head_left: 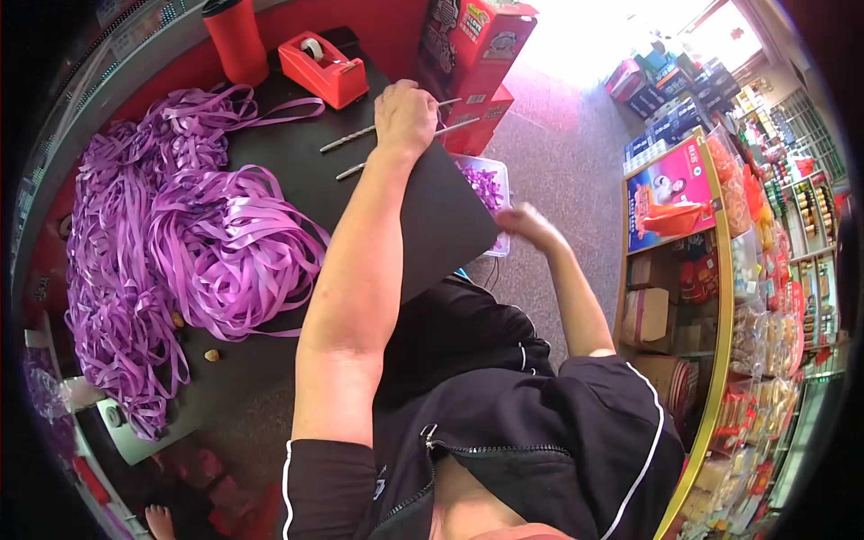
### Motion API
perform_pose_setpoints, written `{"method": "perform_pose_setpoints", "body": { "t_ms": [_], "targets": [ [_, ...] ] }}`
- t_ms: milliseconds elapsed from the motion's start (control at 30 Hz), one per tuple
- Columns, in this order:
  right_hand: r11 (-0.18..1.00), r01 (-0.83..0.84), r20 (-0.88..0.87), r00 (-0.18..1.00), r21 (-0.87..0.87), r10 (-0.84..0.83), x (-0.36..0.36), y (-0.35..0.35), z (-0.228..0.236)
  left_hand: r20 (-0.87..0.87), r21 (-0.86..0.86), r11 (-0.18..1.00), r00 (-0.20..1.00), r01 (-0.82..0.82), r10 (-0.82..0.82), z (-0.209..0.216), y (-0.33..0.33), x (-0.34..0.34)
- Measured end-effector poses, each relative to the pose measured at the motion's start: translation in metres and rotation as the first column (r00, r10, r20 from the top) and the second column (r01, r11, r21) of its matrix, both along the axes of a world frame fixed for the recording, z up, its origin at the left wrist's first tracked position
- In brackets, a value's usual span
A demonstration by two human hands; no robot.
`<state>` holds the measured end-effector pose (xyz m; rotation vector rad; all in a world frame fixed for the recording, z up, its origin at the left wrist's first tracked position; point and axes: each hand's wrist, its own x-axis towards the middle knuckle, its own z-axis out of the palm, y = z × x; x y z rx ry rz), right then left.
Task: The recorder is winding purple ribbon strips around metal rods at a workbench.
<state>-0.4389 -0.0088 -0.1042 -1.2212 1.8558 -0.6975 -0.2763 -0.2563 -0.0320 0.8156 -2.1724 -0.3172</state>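
My left hand is over the far part of the dark table, its fingers curled down and their tips hidden. Two thin metal rods with twisted shafts, an upper rod and a lower rod, run slantwise beneath that hand and wrist. Whatever the fingers hold is out of sight. Blurred by motion, my right hand is at the table's right corner, beside a clear plastic tub of short purple ribbon pieces. A big loose heap of purple ribbon covers the table's left side.
Behind the ribbon stand a red tape dispenser and a red cup. Red boxes stack up beyond the tub. A gold-edged glass display case is at the right. Small brown lumps lie near the ribbon.
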Motion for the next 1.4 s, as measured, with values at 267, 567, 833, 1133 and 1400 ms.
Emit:
{"method": "perform_pose_setpoints", "body": {
  "t_ms": [267,567,833,1133,1400],
  "targets": [
    [0.777,0.182,0.231,0.972,-0.602,-0.048,0.002,-0.113,0.042,0.07,0.073,0.997,0.997,0.005,-0.01,0.002,-0.004,-0.003],
    [0.891,0.092,0.675,0.688,-0.445,0.266,0.009,-0.166,0.038,0.089,0.137,0.99,0.995,0.031,-0.044,0.012,0.004,0.003],
    [0.922,0.131,0.871,0.398,-0.364,0.287,0.005,-0.183,0.009,0.135,0.18,0.983,0.99,0.016,-0.041,0.02,0.008,0.006],
    [0.95,0.093,0.952,-0.053,-0.297,0.302,0.008,-0.188,0.009,0.116,0.174,0.984,0.992,0.036,-0.057,0.021,0.009,0.001],
    [0.924,0.191,0.869,0.443,-0.332,0.22,0.016,-0.187,0.002,0.098,0.186,0.982,0.994,0.032,-0.051,0.02,0.008,0.002]
  ]
}}
